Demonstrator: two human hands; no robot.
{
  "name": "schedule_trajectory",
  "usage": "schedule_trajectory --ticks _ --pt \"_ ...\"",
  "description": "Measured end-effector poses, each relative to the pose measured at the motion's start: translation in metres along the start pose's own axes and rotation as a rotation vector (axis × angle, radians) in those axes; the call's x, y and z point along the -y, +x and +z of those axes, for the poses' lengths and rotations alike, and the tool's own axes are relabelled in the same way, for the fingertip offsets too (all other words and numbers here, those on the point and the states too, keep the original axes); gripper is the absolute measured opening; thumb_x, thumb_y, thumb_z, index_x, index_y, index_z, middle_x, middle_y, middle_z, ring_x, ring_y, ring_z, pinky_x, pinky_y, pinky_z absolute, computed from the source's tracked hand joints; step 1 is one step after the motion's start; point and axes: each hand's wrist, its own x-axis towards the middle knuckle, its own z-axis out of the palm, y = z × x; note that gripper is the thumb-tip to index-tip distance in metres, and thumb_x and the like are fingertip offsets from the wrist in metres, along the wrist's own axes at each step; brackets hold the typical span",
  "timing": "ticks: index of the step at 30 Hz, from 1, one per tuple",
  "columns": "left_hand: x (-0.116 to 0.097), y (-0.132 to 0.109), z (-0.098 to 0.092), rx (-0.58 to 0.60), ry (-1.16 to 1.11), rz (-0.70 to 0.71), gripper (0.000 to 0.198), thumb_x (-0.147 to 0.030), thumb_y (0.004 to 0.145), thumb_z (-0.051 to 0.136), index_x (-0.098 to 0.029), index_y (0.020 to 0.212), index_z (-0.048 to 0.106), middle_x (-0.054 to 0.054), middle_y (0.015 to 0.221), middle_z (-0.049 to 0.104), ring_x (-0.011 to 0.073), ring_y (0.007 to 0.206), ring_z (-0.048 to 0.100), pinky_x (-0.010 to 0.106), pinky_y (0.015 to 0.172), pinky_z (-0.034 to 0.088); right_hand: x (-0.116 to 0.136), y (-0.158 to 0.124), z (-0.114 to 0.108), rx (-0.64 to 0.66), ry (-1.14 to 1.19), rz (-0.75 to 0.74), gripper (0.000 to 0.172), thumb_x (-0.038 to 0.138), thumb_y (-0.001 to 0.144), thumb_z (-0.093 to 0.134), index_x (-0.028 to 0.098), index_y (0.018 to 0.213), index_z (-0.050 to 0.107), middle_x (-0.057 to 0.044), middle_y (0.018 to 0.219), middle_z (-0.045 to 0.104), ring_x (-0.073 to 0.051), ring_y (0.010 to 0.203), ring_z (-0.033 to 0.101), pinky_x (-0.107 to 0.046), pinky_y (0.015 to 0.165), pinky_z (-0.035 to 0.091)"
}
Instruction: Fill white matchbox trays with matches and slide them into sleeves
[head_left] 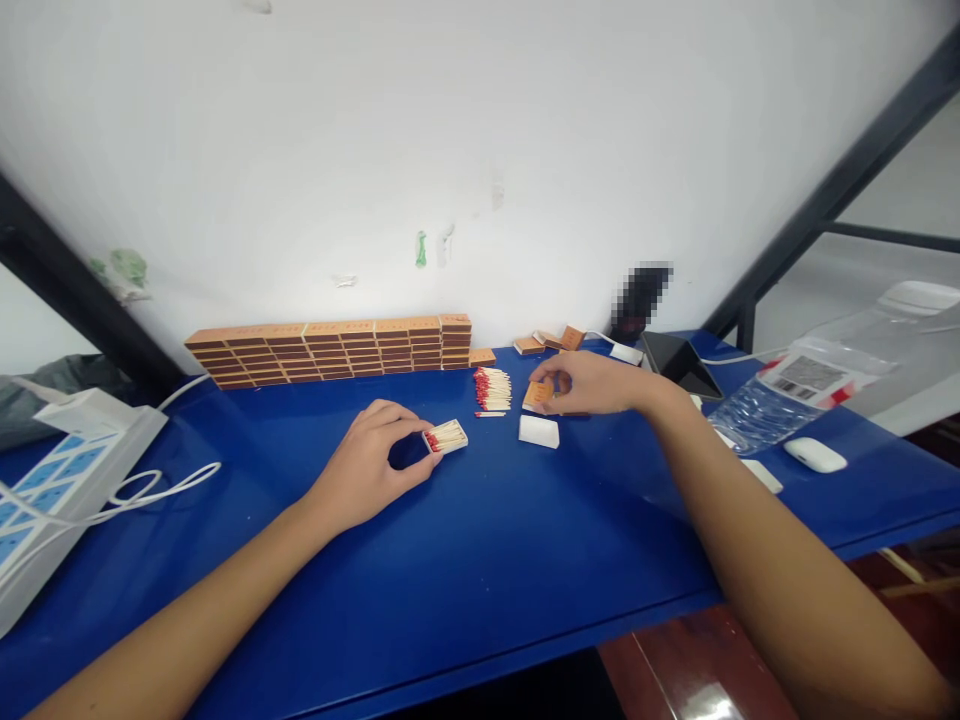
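Note:
My left hand (371, 462) rests on the blue table (480, 560), its thumb and fingers pinching an open white matchbox tray (445, 437) filled with red-tipped matches. My right hand (589, 382) reaches further back and is closed on an orange matchbox sleeve (538, 393). A loose pile of matches (493, 389) lies between the two hands, with a single match just in front of it. An empty white tray (539, 431) lies upside down just below my right hand.
A long stack of orange matchboxes (330, 350) lines the wall. A few loose boxes (551, 341) lie behind my right hand. A power strip with white cables (67, 470) sits far left. A dark tablet (679, 362), plastic bag (795, 395) and white earbud case (815, 455) lie right.

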Motion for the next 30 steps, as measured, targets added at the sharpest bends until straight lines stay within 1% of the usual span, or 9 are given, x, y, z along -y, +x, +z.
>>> schedule_trajectory --ticks 3,5,6,9,12,18,22,27,30 --pt "0.000 -0.002 -0.003 -0.053 -0.010 0.016 0.027 -0.039 0.094 0.075 -0.023 0.115 0.078 0.007 0.108 0.077 0.0264 0.107 0.065 0.046 0.095 0.057 0.014 0.000 0.006 -0.179 0.073 -0.068 0.052 0.055 0.084 0.074 0.017 0.119 0.074 -0.010 0.101 0.075 -0.024 0.088 0.069 -0.037 0.078 0.055" --pt "-0.001 -0.003 -0.005 -0.096 -0.020 0.030 0.026 -0.037 0.093 0.077 -0.022 0.114 0.078 0.007 0.108 0.078 0.0256 0.105 0.066 0.044 0.093 0.057 0.032 -0.001 0.014 -0.294 0.152 -0.150 0.050 0.056 0.085 0.074 0.017 0.116 0.075 -0.011 0.101 0.075 -0.024 0.090 0.069 -0.037 0.081 0.055" --pt "-0.002 -0.003 -0.005 -0.116 -0.025 0.037 0.025 -0.036 0.093 0.078 -0.023 0.114 0.078 0.007 0.108 0.078 0.0253 0.104 0.066 0.044 0.092 0.058 0.041 -0.002 0.019 -0.326 0.195 -0.178 0.049 0.057 0.086 0.073 0.017 0.115 0.075 -0.011 0.099 0.075 -0.024 0.088 0.068 -0.037 0.079 0.055" --pt "-0.004 -0.003 -0.008 -0.165 -0.031 0.053 0.025 -0.033 0.092 0.079 -0.024 0.116 0.078 0.006 0.109 0.080 0.0251 0.102 0.067 0.043 0.093 0.058 0.065 -0.002 0.037 -0.342 0.277 -0.242 0.047 0.057 0.088 0.072 0.018 0.114 0.075 -0.008 0.092 0.074 -0.022 0.080 0.067 -0.036 0.072 0.054" --pt "-0.006 -0.003 -0.009 -0.209 -0.027 0.056 0.028 -0.031 0.091 0.080 -0.025 0.118 0.079 0.005 0.107 0.081 0.0250 0.102 0.067 0.042 0.091 0.059 0.075 0.001 0.053 -0.381 0.326 -0.270 0.046 0.058 0.088 0.073 0.018 0.112 0.074 -0.007 0.094 0.074 -0.021 0.078 0.067 -0.036 0.072 0.054" --pt "-0.007 -0.004 -0.008 -0.265 -0.017 0.042 0.026 -0.031 0.090 0.081 -0.026 0.116 0.080 0.005 0.101 0.081 0.0244 0.098 0.069 0.040 0.086 0.061 0.077 0.006 0.067 -0.422 0.454 -0.268 0.043 0.054 0.087 0.077 0.021 0.113 0.069 -0.010 0.109 0.074 -0.021 0.080 0.069 -0.040 0.075 0.059" --pt "-0.007 -0.004 -0.008 -0.318 0.000 0.057 0.025 -0.030 0.090 0.082 -0.024 0.114 0.080 0.004 0.099 0.081 0.0231 0.096 0.069 0.039 0.085 0.061 0.081 0.007 0.073 -0.456 0.529 -0.261 0.050 0.056 0.083 0.080 0.020 0.116 0.066 -0.012 0.122 0.070 -0.020 0.080 0.070 -0.041 0.074 0.062" --pt "-0.007 -0.004 -0.009 -0.355 0.003 0.050 0.025 -0.030 0.091 0.081 -0.024 0.116 0.080 0.004 0.101 0.081 0.0226 0.097 0.069 0.039 0.086 0.061 0.085 0.008 0.077 -0.474 0.645 -0.234 0.056 0.056 0.078 0.086 0.021 0.117 0.065 -0.011 0.116 0.074 -0.021 0.079 0.072 -0.040 0.073 0.063" --pt "-0.007 -0.004 -0.009 -0.369 0.005 0.046 0.025 -0.031 0.092 0.080 -0.025 0.115 0.080 0.004 0.103 0.081 0.0228 0.097 0.070 0.039 0.086 0.061 0.087 0.008 0.079 -0.486 0.666 -0.204 0.059 0.055 0.075 0.088 0.020 0.118 0.066 -0.010 0.110 0.076 -0.022 0.080 0.073 -0.040 0.072 0.063"
